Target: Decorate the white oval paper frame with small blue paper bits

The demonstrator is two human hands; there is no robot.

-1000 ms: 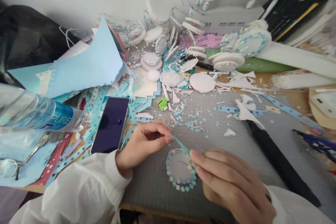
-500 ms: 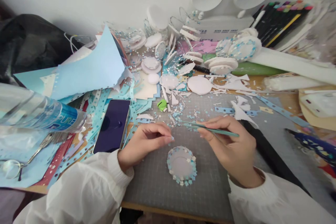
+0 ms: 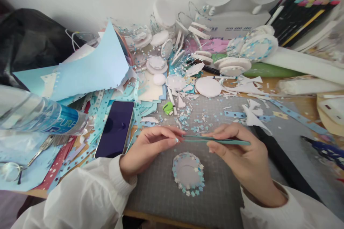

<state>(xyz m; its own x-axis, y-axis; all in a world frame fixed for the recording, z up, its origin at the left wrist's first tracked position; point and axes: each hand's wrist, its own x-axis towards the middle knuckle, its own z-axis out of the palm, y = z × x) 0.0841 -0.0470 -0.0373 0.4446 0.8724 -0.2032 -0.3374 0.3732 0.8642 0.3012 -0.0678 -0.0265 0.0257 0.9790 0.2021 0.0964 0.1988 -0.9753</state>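
My right hand (image 3: 236,150) holds pale teal tweezers (image 3: 228,141) between thumb and fingers, their tips pointing left. Those tips reach the fingertips of my left hand (image 3: 153,146). Pinched between my left thumb and forefinger is a small pale blue paper piece (image 3: 176,140); its exact shape is too small to make out. Below both hands lies a round white disc (image 3: 186,174), its rim ringed with tiny blue and cream paper flowers. Loose paper flowers (image 3: 195,123) are scattered on the grey cutting mat (image 3: 158,193) just beyond my hands.
A phone (image 3: 115,128) and a water bottle (image 3: 43,114) lie at left, among punched paper strips and blue paper sheets (image 3: 94,64). White discs (image 3: 208,87) and decorated pieces crowd the back. A green clip-like item (image 3: 168,108) sits mid-mat. Markers (image 3: 303,21) stand at back right.
My right hand has brought the tweezers' tips left and down to my left fingertips. The left hand stays nearly still, still pinching. The view has shifted slightly.
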